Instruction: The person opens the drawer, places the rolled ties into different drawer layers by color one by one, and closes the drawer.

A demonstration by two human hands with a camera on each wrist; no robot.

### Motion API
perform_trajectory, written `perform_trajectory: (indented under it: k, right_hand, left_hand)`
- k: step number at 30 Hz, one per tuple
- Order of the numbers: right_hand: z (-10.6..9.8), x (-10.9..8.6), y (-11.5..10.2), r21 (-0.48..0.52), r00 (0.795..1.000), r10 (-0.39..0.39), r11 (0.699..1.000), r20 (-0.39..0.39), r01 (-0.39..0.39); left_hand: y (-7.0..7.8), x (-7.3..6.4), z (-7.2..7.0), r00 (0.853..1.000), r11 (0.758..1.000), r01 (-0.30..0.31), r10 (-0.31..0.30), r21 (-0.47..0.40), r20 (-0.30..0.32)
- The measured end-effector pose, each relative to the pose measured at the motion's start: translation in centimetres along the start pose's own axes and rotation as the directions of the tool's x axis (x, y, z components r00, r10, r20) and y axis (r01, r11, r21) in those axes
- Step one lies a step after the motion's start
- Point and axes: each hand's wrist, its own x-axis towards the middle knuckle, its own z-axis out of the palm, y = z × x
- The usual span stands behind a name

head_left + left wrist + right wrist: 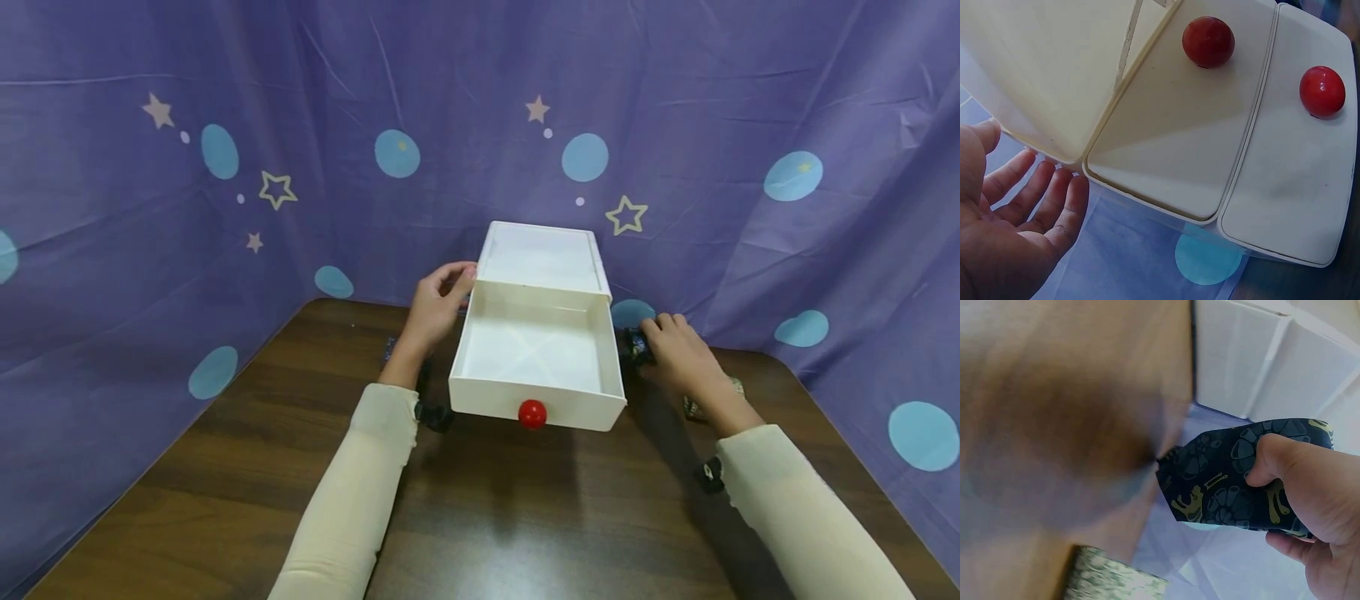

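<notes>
Nearest the head camera, two pale sleeves (345,500) come up from the bottom edge, spread apart, each with a black wrist-worn device (434,417) below the cuff. Farther along the left arm, the left hand (435,312) is raised beside the open drawer, its thumb at the edge and its other fingers loosely bent and spread; they rest by the side wall without a grip around it. Across from it, the right hand (678,358) reaches forward, low over the table, pinching a dark patterned item (1229,481) with the thumb on top and a fingertip showing beneath; it is just right of the drawer.

Under both arms lies a brown wood-grain table (300,517), with a glossy patch of light near the front. Just beside the right wrist is a green-and-cream patterned item (1113,578), partly covered in the head view.

Between the hands stands a white drawer unit (543,250). Its top drawer (491,396) is pulled out, with a red knob (532,414) on the front and a faint cross on its white floor. Below, two closed drawer fronts (1166,144) carry red knobs too.

Behind everything hangs a purple curtain (465,75) printed with blue ovals and stars.
</notes>
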Motion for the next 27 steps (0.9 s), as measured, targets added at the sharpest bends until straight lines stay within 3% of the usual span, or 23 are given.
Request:
perform_trajectory:
  k: [9, 23, 27]
  right_hand:
    - [-3.4, 0.2, 0.1, 0.039, 0.997, 0.046, 0.998, -0.055, -0.044]
    - [-7.7, 0.6, -0.7, 0.009, 0.988, 0.009, 1.000, -0.154, -0.007]
    - [-8.9, 0.7, -1.0, 0.000, 0.983, -0.011, 1.000, -0.182, 0.011]
  left_hand:
    - [0.1, -0.1, 0.0, 1.000, 1.000, -0.002, 0.002, 0.026, 0.008]
    - [-0.1, 0.0, -0.1, 1.000, 1.000, -0.004, 0.004, 0.023, 0.005]
    - [0.4, -0.2, 0.0, 1.000, 1.000, 0.006, -0.006, 0.018, 0.011]
